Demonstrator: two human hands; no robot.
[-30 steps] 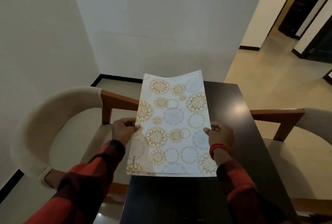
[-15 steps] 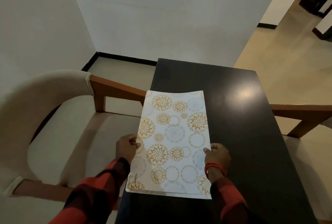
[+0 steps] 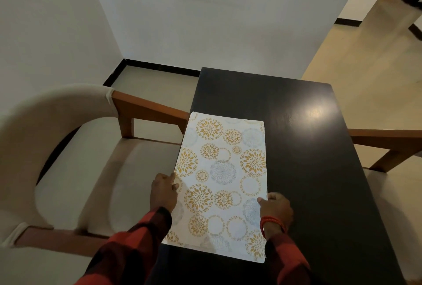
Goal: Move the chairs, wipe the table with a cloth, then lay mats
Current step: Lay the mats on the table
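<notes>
Cream armchair (image 3: 75, 170) stands at the table's left side, its wooden arm (image 3: 148, 111) near the mat's far corner. My left hand (image 3: 163, 192) pinches the placemat (image 3: 222, 184) at its left edge. Placemat lies along the left part of the black table (image 3: 308, 159). My right hand (image 3: 277, 210) grips the right edge.

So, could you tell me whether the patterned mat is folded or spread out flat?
Spread out flat: the white mat with gold and grey circles shows its full rectangle on the dark table, both hands at its side edges.
</notes>
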